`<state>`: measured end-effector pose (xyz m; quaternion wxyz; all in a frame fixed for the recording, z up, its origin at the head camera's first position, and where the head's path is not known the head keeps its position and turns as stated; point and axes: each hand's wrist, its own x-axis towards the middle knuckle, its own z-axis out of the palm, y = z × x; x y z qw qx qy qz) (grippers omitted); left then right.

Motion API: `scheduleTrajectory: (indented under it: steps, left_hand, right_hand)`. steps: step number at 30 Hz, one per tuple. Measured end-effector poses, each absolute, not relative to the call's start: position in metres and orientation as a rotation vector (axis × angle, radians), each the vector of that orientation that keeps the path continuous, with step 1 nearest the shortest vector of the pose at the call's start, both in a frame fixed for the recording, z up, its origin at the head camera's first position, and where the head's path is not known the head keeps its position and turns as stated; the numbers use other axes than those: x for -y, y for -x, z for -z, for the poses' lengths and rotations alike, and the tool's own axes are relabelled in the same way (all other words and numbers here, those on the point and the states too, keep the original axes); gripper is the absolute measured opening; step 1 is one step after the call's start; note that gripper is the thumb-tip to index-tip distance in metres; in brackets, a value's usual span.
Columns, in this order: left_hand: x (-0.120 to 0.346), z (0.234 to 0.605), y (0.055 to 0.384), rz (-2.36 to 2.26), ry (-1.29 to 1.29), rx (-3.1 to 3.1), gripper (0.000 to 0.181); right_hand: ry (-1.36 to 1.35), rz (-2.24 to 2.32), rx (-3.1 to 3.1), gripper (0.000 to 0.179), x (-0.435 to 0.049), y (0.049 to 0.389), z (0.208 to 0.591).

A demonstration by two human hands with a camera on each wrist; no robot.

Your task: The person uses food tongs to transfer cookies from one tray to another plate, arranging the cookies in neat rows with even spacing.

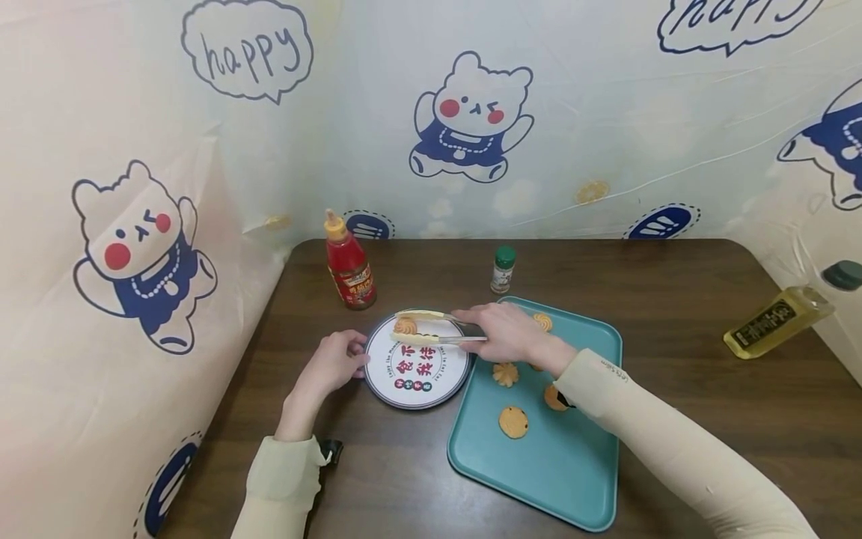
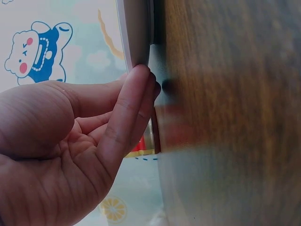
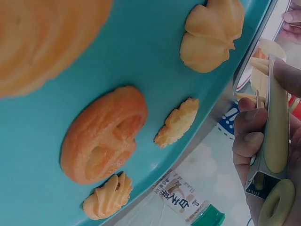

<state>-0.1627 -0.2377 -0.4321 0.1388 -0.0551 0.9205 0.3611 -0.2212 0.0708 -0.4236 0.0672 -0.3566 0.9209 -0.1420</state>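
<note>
My left hand point(image 1: 330, 364) pinches the left rim of a round white plate point(image 1: 385, 383) with red lettering; in the left wrist view its fingertips press at the underside of the plate edge point(image 2: 138, 37). My right hand point(image 1: 508, 333) grips metal tongs point(image 1: 453, 339) with cream tips, held over the plate. Between those tips is a swirled cookie point(image 1: 405, 326), close over the plate's upper left part. Beneath my right forearm lies a teal tray point(image 1: 559, 479) of cookies, including a round one point(image 1: 514, 422), a flower-shaped one point(image 1: 505, 374) and a pretzel-shaped one point(image 3: 104, 135).
A red sauce bottle point(image 1: 353, 275) with a yellow cap stands behind the plate. A green-capped seasoning jar point(image 1: 502, 271) stands behind the tray. At the right is an oil bottle point(image 1: 774, 326). A printed curtain point(image 1: 364, 135) surrounds the brown table point(image 1: 673, 299).
</note>
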Motion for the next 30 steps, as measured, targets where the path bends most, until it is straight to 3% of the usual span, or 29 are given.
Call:
scheduleTrajectory:
  steps: [15,30]
  left_hand:
    - [0.237,0.432,0.164,-1.026,0.158,-2.668,0.039]
    - [0.237,0.432,0.164,-1.045,0.162,-2.66,0.04]
  right_hand:
    - [1.074,0.456,-2.784,0.062,-0.071,0.221,0.426]
    - [1.111,0.494,-2.846,0.086,-0.084,0.214,0.408]
